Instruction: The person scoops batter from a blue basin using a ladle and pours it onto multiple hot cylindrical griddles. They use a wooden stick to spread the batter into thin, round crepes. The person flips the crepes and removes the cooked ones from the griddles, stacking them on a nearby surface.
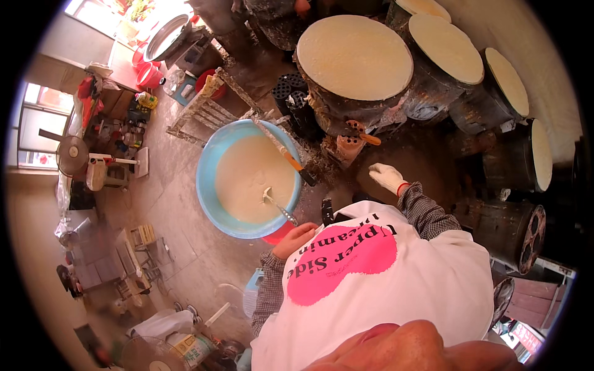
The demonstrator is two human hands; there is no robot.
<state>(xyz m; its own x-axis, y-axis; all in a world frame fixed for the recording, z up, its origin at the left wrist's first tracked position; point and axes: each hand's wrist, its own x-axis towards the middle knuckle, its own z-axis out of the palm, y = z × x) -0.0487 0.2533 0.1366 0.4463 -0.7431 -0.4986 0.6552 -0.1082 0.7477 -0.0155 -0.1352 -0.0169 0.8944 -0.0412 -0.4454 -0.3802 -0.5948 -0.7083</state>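
Observation:
My bare left hand (294, 240) is low in front of my shirt, beside the end of a ladle's handle (284, 213); its palm is hidden. The ladle's bowl rests in pale, creamy liquid (253, 174) inside a large blue plastic tub (211, 206). Across the tub's right side lies a long tool with an orange and black handle (292, 160). My right hand (387, 178), in a white knit glove with a red cuff, hovers over the dark floor, with nothing seen in it. Ahead of it are spent orange honeycomb coal briquettes (349, 144) and a short orange handle (370, 139).
Sooty drum stoves curve around my right, topped by broad round surfaces of pale liquid (355, 58). Black honeycomb briquettes (290, 90) stand beside the nearest one. A crusted wooden rack (204, 109) is behind the tub. Stools, a fan (73, 153) and red buckets (149, 75) are at left.

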